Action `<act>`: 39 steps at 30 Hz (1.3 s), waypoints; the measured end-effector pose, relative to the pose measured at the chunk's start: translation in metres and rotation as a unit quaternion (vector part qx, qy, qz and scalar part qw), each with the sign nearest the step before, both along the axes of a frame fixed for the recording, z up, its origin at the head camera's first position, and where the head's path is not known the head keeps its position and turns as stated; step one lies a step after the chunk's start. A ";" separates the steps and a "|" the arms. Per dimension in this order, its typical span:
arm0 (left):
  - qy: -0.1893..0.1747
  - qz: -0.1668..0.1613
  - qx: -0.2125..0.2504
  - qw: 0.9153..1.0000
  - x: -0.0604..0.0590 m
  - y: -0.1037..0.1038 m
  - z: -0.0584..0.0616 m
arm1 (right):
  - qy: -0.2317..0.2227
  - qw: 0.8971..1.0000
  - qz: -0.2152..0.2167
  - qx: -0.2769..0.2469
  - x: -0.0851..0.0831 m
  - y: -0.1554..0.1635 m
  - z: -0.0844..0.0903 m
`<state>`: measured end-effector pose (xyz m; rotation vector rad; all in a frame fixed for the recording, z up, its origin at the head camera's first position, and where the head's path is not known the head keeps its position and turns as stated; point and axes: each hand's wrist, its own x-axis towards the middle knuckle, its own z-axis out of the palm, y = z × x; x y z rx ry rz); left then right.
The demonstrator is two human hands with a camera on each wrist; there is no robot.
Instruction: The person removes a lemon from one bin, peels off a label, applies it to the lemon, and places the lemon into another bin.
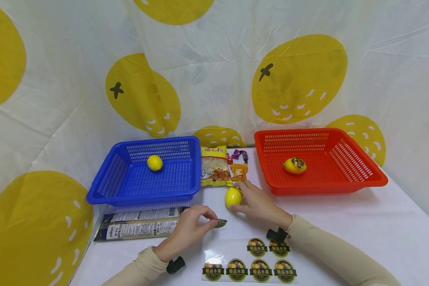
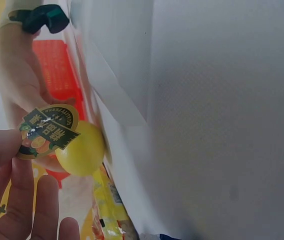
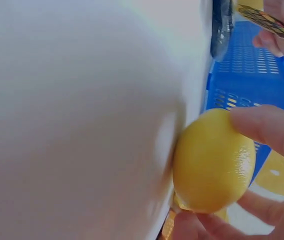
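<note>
Right hand grasping lemon on table; left hand pinching sticker. Snack packets lying between blue basket and red basket; sticker sheet nearby.

Soft, even light fills the head view, which is bright and sharp, with only faint shadows under the blue basket and red basket, and straight lines bow towards the edges. Both wrist views are washed out: the white counter glares and smears into blur, though the lemon stays fairly crisp.
</note>
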<state>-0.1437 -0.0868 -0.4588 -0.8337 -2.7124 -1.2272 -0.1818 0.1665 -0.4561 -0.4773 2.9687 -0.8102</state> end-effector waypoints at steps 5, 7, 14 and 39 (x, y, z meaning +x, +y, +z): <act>0.001 -0.001 0.006 1.000 0.000 0.001 0.000 | -0.011 0.999 0.031 0.001 -0.001 0.001 0.002; -0.004 -0.004 0.014 1.000 0.000 0.003 0.000 | -0.020 0.999 0.038 -0.003 0.000 0.001 0.002; -0.053 -0.004 0.070 0.996 -0.006 0.015 0.003 | -0.028 0.998 0.052 -0.036 0.002 0.005 0.003; -0.106 0.012 0.102 0.989 -0.045 0.051 0.002 | -0.002 0.998 0.055 -0.031 0.003 0.007 -0.003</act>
